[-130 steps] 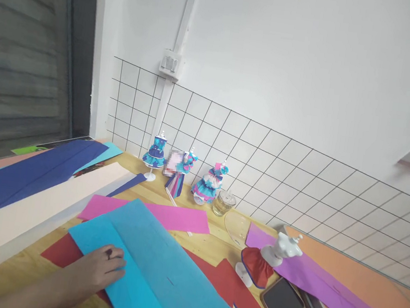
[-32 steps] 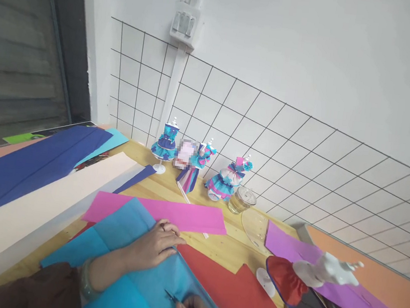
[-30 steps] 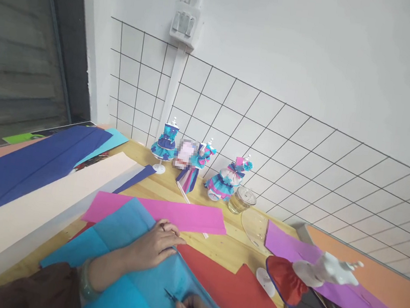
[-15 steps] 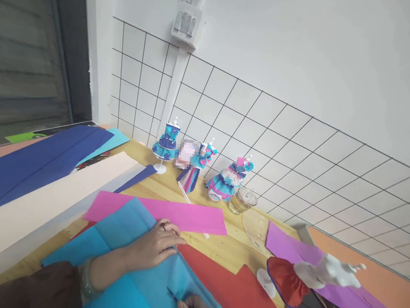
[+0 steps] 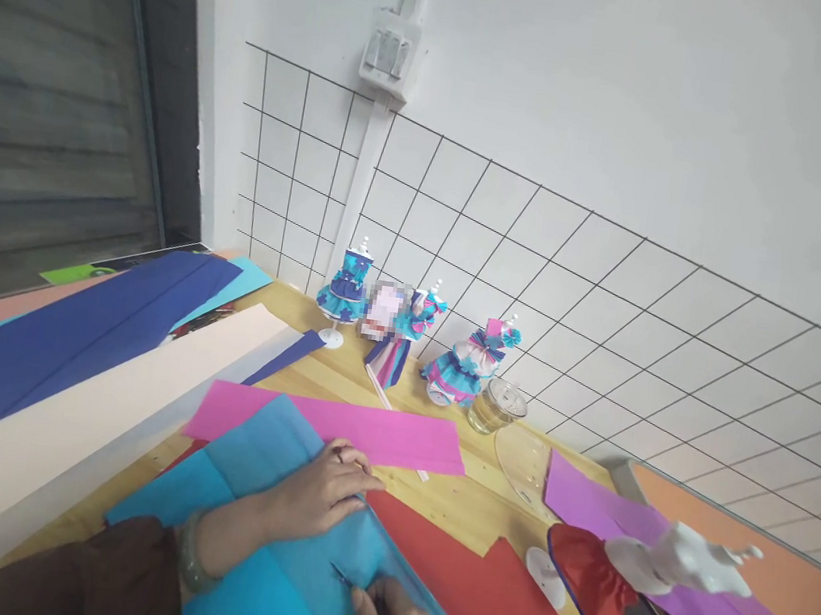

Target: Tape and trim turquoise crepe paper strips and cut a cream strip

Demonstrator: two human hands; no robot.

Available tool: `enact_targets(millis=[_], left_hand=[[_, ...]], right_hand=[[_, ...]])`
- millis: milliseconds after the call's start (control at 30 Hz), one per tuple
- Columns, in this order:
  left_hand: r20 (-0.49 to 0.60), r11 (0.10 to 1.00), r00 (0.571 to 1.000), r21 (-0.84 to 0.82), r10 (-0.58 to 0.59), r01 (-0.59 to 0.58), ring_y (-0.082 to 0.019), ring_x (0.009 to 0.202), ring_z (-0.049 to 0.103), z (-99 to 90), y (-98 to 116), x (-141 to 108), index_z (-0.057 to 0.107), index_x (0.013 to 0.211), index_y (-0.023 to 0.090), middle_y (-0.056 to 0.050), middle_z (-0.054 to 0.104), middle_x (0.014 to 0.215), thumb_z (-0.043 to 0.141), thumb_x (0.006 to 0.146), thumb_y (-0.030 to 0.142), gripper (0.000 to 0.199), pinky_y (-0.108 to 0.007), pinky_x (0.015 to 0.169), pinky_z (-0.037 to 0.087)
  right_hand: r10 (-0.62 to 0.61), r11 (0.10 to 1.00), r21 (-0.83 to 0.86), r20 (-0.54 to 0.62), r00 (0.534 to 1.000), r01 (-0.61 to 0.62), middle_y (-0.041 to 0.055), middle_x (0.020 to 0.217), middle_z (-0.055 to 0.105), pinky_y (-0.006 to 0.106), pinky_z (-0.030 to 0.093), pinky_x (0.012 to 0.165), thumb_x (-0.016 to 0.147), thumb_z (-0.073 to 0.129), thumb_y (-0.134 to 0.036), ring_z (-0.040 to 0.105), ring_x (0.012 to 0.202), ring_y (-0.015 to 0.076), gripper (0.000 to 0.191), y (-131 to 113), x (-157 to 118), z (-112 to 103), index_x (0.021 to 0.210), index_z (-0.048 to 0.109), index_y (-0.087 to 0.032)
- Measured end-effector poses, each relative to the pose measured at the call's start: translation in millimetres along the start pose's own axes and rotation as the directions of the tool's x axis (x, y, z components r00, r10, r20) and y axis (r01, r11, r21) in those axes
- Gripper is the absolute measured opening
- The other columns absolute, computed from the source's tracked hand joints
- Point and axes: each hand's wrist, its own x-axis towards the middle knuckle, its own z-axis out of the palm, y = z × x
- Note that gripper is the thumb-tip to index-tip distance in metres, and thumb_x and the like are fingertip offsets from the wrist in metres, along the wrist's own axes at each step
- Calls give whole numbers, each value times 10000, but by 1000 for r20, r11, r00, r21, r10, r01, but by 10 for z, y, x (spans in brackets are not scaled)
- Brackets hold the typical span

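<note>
I operate in a small dressmaking craft workspace. Identifying features: a pale wood-grained counter (image 5: 479,510); a broad flat turquoise-blue sheet (image 5: 302,558) and a rectangular magenta-pink sheet (image 5: 401,435); three miniature white mannequins in multicoloured dresses (image 5: 420,323); a black wire grid (image 5: 491,161) against a white wall (image 5: 635,95).

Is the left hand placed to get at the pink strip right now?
Likely yes: the left hand rests on the blue sheet close to the pink strip, much of which lies uncovered. It would probably have to lift off the sheet first.
</note>
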Motion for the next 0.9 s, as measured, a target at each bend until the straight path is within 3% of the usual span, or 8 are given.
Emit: enact_targets(millis=[367, 900], left_hand=[[0, 1000, 1000, -1, 3, -3, -194, 1043, 507, 14, -18, -2, 551, 1165, 240, -42, 647, 1041, 564, 823, 127, 361, -399, 960, 294], [-13, 1000, 1000, 10, 10, -10, -194, 1022, 514, 8, -14, -8, 566, 1146, 238, -48, 652, 1019, 569, 824, 144, 336, -398, 939, 306]], right_hand=[[-3, 1000, -27, -18, 1000, 3, 15, 569, 645, 267, 317, 505, 816, 113, -714, 591, 516, 186, 647, -14, 13, 31, 695, 547, -249], [5, 998, 55, -47, 999, -2, 12, 566, 637, 274, 309, 513, 811, 136, -725, 597, 532, 198, 631, -153, 72, 106, 675, 529, -251]])
